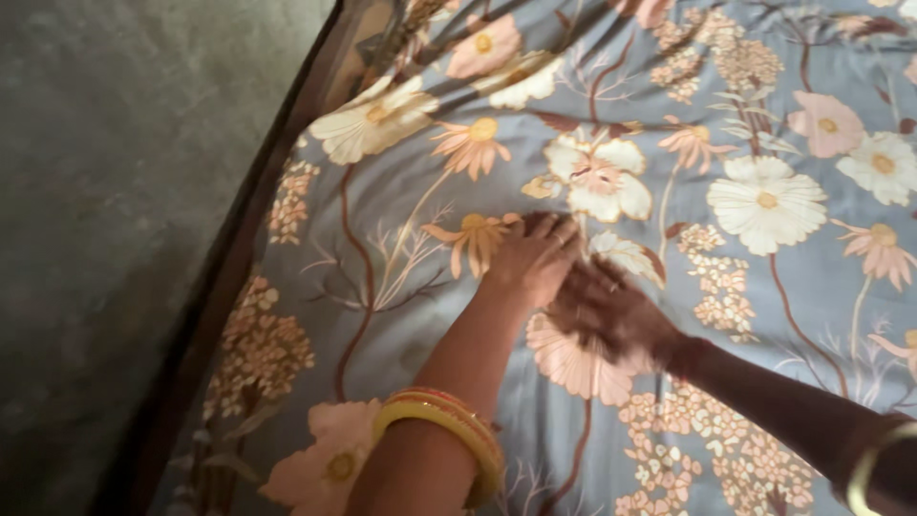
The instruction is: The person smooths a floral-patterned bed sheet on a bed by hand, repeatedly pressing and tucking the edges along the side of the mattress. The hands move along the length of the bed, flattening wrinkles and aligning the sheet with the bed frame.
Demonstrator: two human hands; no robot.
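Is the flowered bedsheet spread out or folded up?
Spread out. The bedsheet lies open across the bed, with creases near the top edge; the left hand and right hand press flat on it.

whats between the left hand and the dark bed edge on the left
Only floral bedsheet: in the head view, the stretch from the left hand to the bed edge holds nothing else.

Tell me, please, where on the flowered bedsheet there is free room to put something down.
The bedsheet lies bare right of the right hand, and between the left hand and the bed's dark edge. It is crowded only at the middle, where both hands meet.
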